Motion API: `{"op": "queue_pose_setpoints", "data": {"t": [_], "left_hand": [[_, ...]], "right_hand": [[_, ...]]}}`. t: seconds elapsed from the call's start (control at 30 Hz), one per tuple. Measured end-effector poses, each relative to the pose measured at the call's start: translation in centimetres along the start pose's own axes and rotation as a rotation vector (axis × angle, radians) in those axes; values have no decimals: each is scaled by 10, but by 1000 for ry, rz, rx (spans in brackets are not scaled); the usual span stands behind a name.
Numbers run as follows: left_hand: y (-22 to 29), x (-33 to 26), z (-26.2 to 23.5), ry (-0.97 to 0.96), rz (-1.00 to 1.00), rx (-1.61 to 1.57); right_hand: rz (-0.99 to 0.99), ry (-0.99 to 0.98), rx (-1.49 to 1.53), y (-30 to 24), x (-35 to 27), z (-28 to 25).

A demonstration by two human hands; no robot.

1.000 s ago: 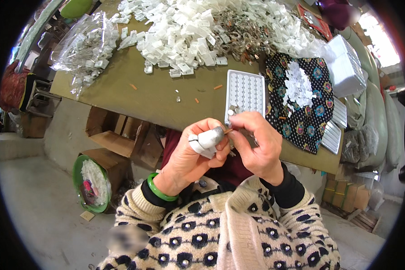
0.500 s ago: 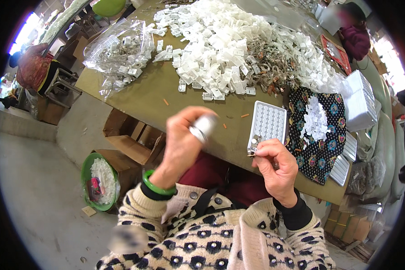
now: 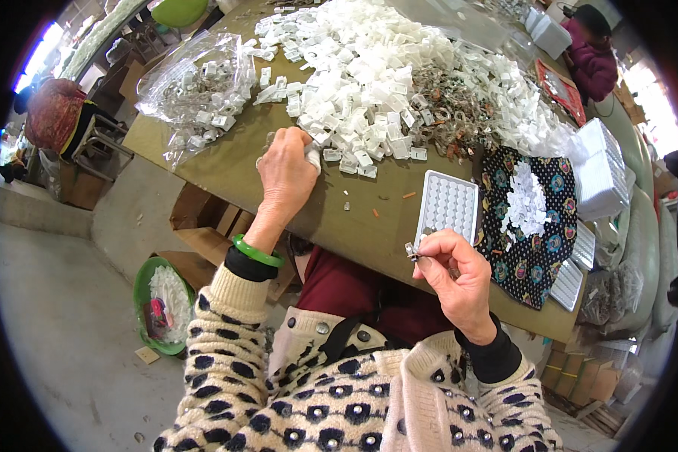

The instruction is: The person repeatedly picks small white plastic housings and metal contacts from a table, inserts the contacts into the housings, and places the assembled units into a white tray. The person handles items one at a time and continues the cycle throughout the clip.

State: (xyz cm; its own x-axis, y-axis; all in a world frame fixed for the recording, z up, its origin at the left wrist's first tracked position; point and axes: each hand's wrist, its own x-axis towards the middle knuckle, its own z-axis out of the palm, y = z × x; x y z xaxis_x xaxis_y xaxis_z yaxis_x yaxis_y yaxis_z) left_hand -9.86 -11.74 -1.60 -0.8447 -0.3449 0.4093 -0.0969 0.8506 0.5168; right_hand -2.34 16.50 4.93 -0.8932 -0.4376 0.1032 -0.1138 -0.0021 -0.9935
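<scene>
My left hand (image 3: 286, 172) is over the table at the near left edge of a heap of small white plastic casings (image 3: 361, 98). Its fingers curl downward; a white patch shows beside the thumb, and what they grip is hidden. My right hand (image 3: 459, 275) pinches a small metal piece (image 3: 410, 251) between thumb and fingertips. That hand is just in front of a white tray (image 3: 450, 203) with rows of round pockets. A few tiny bits lie on the table between my hands.
Brown metal parts (image 3: 456, 113) lie in the heap. White pieces (image 3: 527, 202) rest on a patterned dark cloth (image 3: 497, 264), beside stacked white trays (image 3: 606, 169). A clear bag (image 3: 196, 83) sits left. Below are a cardboard box (image 3: 203, 218) and a green basin (image 3: 139, 294). Other people sit farther off.
My left hand has swung forward and left, from in front of my body to the heap's edge. My right hand has drawn slightly left and away from the tray's corner, still pinching.
</scene>
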Motion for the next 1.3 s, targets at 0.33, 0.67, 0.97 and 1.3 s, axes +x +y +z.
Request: {"op": "queue_pose_setpoints", "data": {"t": [0.33, 0.67, 0.97, 1.3], "left_hand": [[25, -9, -44, 10, -292, -780], [109, -96, -44, -707, -523, -1596], [103, -105, -43, -765, -593, -1672], [96, -109, -37, -721, -673, -1864]], "right_hand": [[16, 37, 132, -11, 9, 6], [-7, 130, 157, -7, 8, 1], [-42, 95, 230, -5, 4, -6], [-184, 113, -63, -2, -4, -7]]}}
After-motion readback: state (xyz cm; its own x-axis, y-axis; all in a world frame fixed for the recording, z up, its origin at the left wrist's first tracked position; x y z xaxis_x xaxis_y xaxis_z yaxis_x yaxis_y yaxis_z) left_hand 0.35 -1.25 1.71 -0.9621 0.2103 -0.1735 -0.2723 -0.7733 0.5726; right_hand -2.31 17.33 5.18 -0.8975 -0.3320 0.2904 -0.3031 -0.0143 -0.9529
